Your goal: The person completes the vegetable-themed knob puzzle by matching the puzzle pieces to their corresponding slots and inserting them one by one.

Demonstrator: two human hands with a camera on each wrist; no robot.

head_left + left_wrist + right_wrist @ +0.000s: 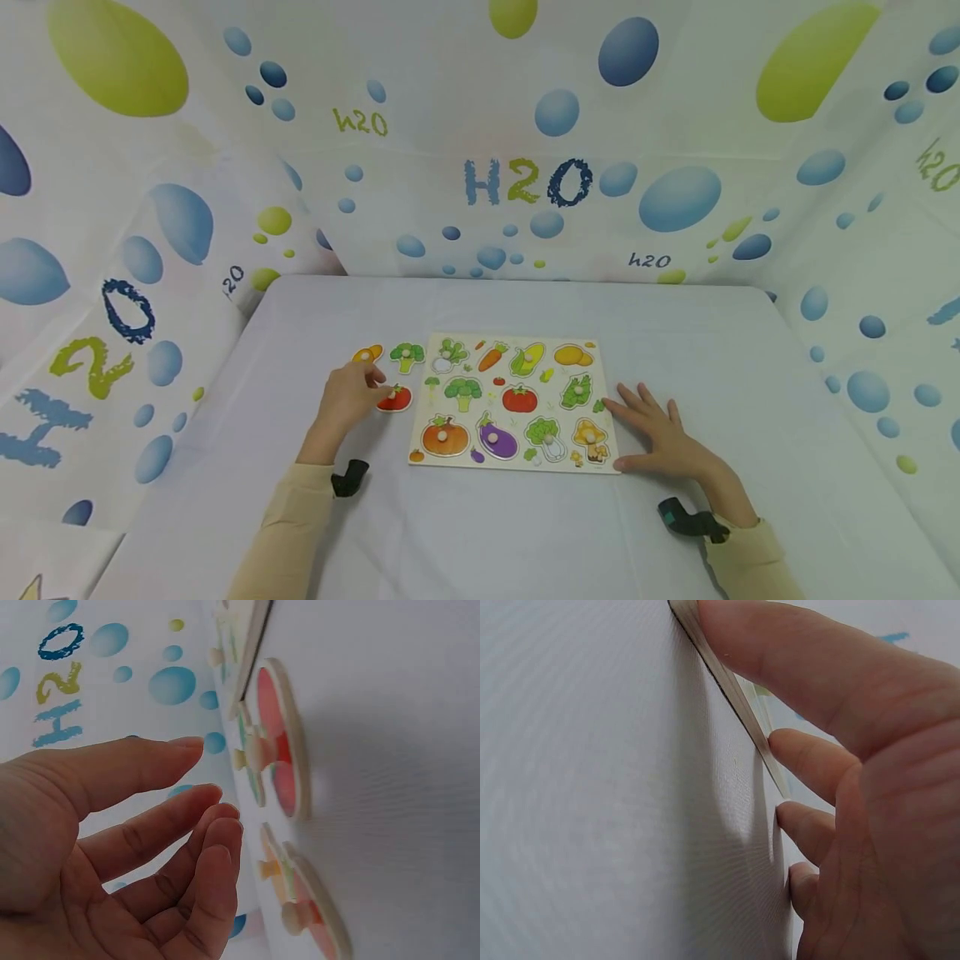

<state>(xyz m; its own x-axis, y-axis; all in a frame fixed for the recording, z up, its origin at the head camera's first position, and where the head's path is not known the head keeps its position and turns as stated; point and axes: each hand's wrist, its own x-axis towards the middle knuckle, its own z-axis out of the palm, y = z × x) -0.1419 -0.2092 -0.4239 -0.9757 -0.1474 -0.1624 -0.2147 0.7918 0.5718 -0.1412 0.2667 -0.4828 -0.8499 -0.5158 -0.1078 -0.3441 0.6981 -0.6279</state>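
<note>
My left hand (349, 398) hovers beside a red tomato puzzle piece (395, 398), thumb and fingers loosely curved with a gap between them. In the left wrist view nothing lies between those fingers, and the tomato's wooden knob (261, 754) stands just beyond them. A broccoli piece (407, 357) and an orange-yellow piece (367, 355) lie close by. Another reddish knobbed piece (321, 907) shows low in the left wrist view; my hand hides it from above. My right hand (660, 437) is spread at the right edge of the vegetable puzzle board (517, 471), thumb and fingertip touching its rim.
The board carries several vegetable pictures, including a pumpkin (444, 437), an eggplant (498, 438) and a mushroom (590, 438), some with knobs. A white cloth (480, 533) covers the table. Printed sheets (480, 100) with blue and green drops enclose it.
</note>
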